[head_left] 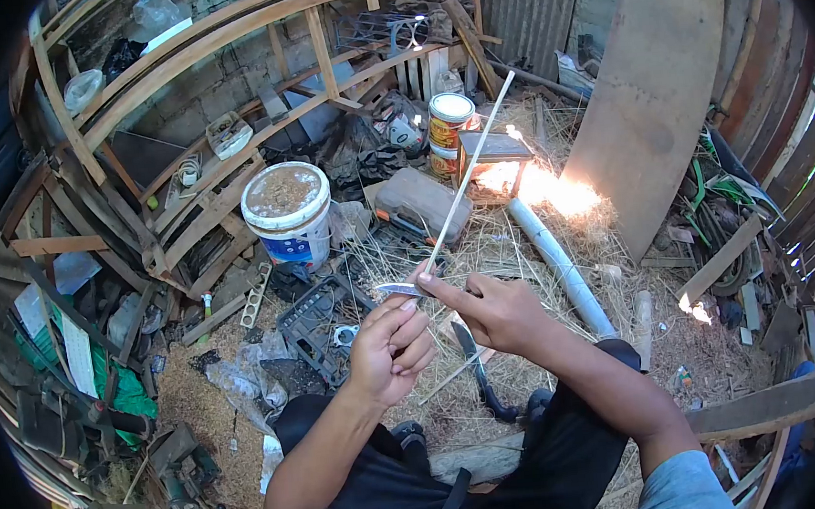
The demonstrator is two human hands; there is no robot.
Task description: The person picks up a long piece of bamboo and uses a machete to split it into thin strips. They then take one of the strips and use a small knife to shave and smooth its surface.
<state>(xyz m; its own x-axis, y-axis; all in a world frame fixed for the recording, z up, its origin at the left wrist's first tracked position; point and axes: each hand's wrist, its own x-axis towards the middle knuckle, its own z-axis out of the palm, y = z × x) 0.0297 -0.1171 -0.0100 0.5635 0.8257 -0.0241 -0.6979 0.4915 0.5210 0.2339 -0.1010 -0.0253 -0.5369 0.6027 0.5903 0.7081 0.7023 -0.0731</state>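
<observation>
Straw-strewn floor (649,408) — corrugated metal wall (532,17) — bright sun patch (570,192).

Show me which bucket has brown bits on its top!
The big bucket, left of the small stacked buckets; the upper one's lid looks plain white.

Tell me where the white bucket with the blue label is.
In the head view, the white bucket stands left of centre, beyond the left hand, with the grey case just to its right.

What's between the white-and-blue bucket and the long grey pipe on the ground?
A grey hard case, something orange at its near edge, and loose straw. Head view; the thin pale stick crosses in front.
</observation>
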